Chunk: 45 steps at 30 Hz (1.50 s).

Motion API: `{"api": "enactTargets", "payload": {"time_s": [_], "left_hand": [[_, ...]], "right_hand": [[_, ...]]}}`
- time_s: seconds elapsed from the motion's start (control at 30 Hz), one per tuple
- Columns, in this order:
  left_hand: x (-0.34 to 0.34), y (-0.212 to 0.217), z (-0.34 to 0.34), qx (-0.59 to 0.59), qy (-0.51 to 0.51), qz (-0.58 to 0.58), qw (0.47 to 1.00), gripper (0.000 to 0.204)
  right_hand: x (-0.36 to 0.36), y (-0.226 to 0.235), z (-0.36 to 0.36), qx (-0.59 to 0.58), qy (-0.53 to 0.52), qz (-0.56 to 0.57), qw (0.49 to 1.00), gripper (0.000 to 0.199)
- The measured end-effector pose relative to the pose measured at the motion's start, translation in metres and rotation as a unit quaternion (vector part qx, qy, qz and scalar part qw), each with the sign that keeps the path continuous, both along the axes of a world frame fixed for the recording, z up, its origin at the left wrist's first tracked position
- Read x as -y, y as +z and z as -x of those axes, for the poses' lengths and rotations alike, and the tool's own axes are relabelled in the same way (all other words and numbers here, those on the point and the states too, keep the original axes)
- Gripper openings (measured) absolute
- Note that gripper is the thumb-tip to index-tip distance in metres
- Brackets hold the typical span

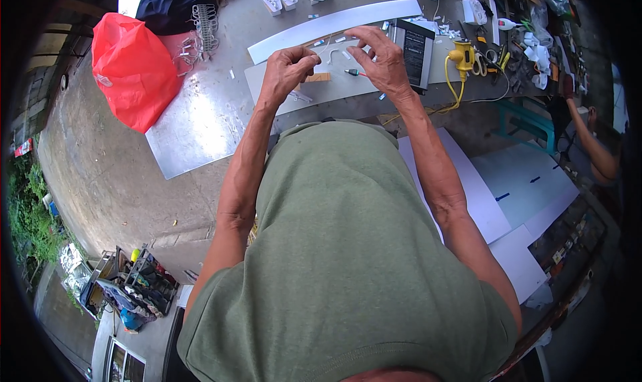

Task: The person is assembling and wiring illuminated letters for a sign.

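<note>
The left grip (289, 76) is curled inward, thumb and forefinger drawn together at the tip on the side facing the right grip (386, 62). The fingers are bunched, and whether they pinch anything is too small to tell. The right grip is looser, with bent fingers reaching toward the left one and a gap between thumb and forefinger. The two stand apart at nearly the same level. Below the left grip, the wrist (267, 106) leads into a forearm (244, 171) slanting outward to a bent elbow (234, 220); below the right, the other forearm (435, 158) slants outward likewise.
</note>
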State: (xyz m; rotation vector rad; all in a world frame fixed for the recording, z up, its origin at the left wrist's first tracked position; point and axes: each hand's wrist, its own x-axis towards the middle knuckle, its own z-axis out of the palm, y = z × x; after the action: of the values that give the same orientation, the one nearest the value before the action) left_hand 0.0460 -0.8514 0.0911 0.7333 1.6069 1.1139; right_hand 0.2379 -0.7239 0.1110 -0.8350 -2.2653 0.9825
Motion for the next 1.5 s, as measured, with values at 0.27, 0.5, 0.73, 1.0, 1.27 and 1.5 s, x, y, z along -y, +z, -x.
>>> {"api": "enactTargets", "payload": {"time_s": [0.27, 0.5, 0.73, 1.0, 1.27, 1.5], "left_hand": [[0.000, 0.003, 0.002, 0.058, -0.035, 0.028, 0.997, 0.026], [-0.007, 0.004, -0.003, 0.080, -0.053, -0.008, 0.995, 0.033], [-0.009, -0.002, -0.006, 0.026, -0.058, -0.039, 0.997, 0.031], [-0.003, 0.003, -0.003, 0.019, -0.051, -0.072, 0.996, 0.025], [-0.002, 0.008, 0.003, 0.140, -0.166, -0.022, 0.976, 0.023], [-0.002, 0.007, 0.003, 0.067, -0.208, -0.007, 0.976, 0.022]], "right_hand": [[-0.005, -0.016, 0.004, 0.035, 0.107, -0.134, 0.985, 0.017], [-0.004, -0.012, 0.001, 0.036, 0.140, -0.140, 0.980, 0.010], [0.006, -0.005, 0.005, 0.060, 0.090, -0.009, 0.994, 0.012], [0.014, 0.002, -0.004, -0.015, -0.021, 0.607, 0.794, 0.015], [0.004, 0.007, 0.000, 0.023, 0.185, -0.117, 0.976, 0.019], [0.000, 0.008, -0.002, 0.066, 0.259, -0.111, 0.957, 0.008]]}}
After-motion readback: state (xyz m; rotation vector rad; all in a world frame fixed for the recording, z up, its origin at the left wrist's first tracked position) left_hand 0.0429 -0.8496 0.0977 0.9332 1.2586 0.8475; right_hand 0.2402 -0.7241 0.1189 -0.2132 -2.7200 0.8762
